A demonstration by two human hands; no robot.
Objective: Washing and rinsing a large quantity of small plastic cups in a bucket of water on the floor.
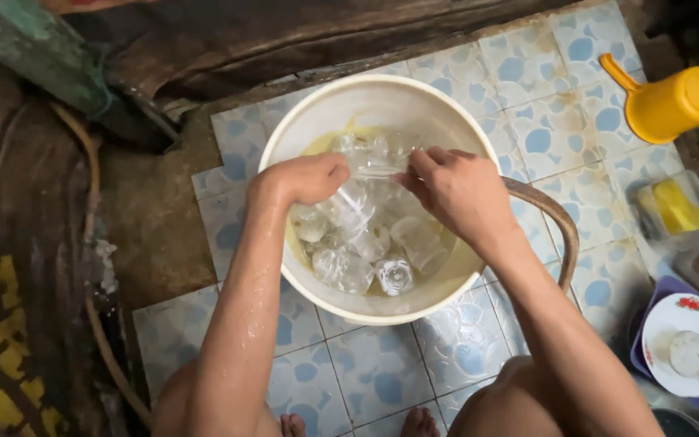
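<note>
A tiled floor (382, 372) carries a white bucket (317, 113) of clear glasses (366, 243) at centre. Above it, the left hand (305, 178) at nine o'clock and right hand (455, 190) at three o'clock together grip one clear glass (378, 164). A yellow jug (673, 101) sits at two o'clock.

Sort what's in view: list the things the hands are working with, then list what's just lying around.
In hand:
left hand
right hand
clear glass held between both hands
white bucket
other clear glasses lying in the bucket

Lying about:
yellow jug
yellow sponge in a clear tray
white plate
hose
tiled floor
</note>
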